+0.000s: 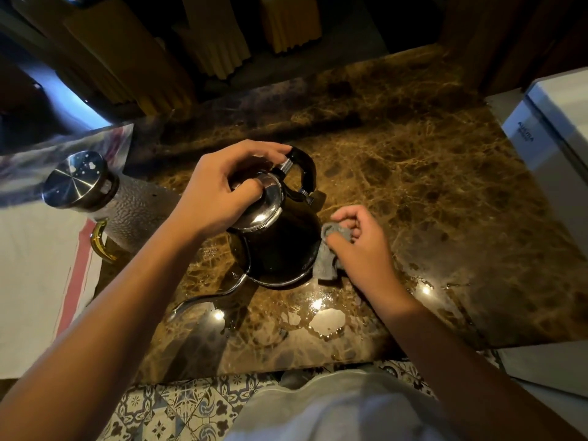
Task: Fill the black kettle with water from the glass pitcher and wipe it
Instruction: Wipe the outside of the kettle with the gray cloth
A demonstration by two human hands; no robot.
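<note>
Black rounded kettle [280, 249] with a long thin gooseneck spout, standing on the brown veined marble counter [429, 186], spout running toward the near edge. Left hand [216, 192] spread over the shiny steel lid [267, 202], fingers closed down on it and reaching to the black loop handle [302, 173]; probably there to pin lid and kettle in place against the push of wiping. Right hand [359, 243] bunched tight around a small grey cloth [331, 249], pressed to the kettle's right flank low on the body, where drips would collect. Hammered glass pitcher [133, 208] with steel cap and amber handle set aside at the left, just beside a white cloth with a red stripe [41, 265], well clear of the wiping. Wet patches glinting on the counter near the front edge. Filling apparently done; wiping under way.
</note>
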